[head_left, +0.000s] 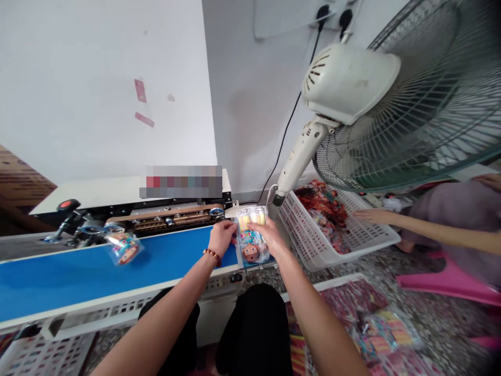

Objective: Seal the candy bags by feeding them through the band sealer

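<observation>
A clear plastic bag with a cartoon face and yellow-and-white sticks inside lies at the right end of the blue conveyor belt of a bag sealing machine. My left hand, a beaded bracelet at its wrist, is closed at the bag's left edge, its fingertips partly hidden. From the right, my right hand grips the bag, thumb across its front. Farther left, another filled bag hangs at the machine's belts, over the conveyor.
A standing fan looms at upper right. Beneath it, a white basket holds many small packets, with another person's hand at its rim. More filled bags lie low right, near a pink stool.
</observation>
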`<state>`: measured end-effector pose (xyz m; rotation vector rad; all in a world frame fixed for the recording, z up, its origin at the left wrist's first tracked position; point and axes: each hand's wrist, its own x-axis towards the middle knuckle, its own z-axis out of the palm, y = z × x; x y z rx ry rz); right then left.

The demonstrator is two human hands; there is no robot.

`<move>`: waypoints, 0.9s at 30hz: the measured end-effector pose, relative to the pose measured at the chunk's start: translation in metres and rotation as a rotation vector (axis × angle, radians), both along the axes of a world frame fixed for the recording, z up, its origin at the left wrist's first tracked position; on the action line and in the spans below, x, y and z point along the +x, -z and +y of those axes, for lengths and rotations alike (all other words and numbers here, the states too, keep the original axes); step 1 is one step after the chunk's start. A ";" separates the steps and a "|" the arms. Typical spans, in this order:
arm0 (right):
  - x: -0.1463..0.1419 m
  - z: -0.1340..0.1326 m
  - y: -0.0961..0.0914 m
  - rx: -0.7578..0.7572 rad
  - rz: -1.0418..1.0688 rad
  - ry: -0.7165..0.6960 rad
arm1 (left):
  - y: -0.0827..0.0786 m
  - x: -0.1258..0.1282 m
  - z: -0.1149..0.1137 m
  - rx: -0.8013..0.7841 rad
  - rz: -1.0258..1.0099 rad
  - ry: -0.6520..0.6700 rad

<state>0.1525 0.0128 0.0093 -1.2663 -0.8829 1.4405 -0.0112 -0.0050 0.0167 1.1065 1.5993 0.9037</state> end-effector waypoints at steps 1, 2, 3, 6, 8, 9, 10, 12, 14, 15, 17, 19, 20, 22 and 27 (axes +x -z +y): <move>0.000 0.000 0.000 0.005 0.002 0.001 | 0.001 0.003 0.006 -0.015 -0.049 -0.033; 0.000 0.000 0.000 0.009 0.005 0.001 | 0.001 0.004 0.011 -0.029 -0.087 -0.059; 0.000 0.000 -0.001 0.013 0.007 -0.002 | 0.001 0.002 0.014 -0.041 -0.111 -0.078; 0.001 0.001 -0.001 0.006 -0.010 0.002 | 0.001 -0.012 0.017 -0.076 -0.095 -0.116; 0.001 0.001 -0.001 -0.008 -0.035 0.023 | 0.002 -0.022 0.019 -0.090 -0.011 -0.131; 0.001 0.001 -0.001 -0.013 -0.044 0.031 | 0.002 -0.027 0.019 -0.095 0.038 -0.138; 0.000 0.001 0.000 -0.015 -0.049 0.037 | 0.001 -0.032 0.020 -0.098 0.087 -0.143; 0.000 0.002 0.001 -0.009 -0.047 0.044 | -0.002 -0.041 0.020 -0.103 0.178 -0.145; 0.000 0.002 0.001 -0.009 -0.041 0.044 | -0.006 -0.053 0.018 -0.097 0.268 -0.135; 0.000 0.002 0.001 -0.013 -0.044 0.046 | -0.009 -0.061 0.016 -0.088 0.313 -0.131; 0.000 0.002 0.001 -0.028 -0.056 0.045 | -0.012 -0.080 0.007 -0.076 0.394 -0.155; 0.000 0.001 0.001 -0.035 -0.061 0.043 | -0.013 -0.101 -0.008 -0.068 0.458 -0.238; 0.001 0.001 0.001 -0.033 -0.056 0.047 | -0.013 -0.110 -0.018 -0.049 0.489 -0.291; 0.002 0.002 0.003 -0.022 -0.043 0.047 | -0.012 -0.120 -0.040 0.032 0.557 -0.377; 0.002 0.007 0.006 -0.045 -0.049 0.027 | -0.007 -0.078 -0.054 0.253 0.509 -0.195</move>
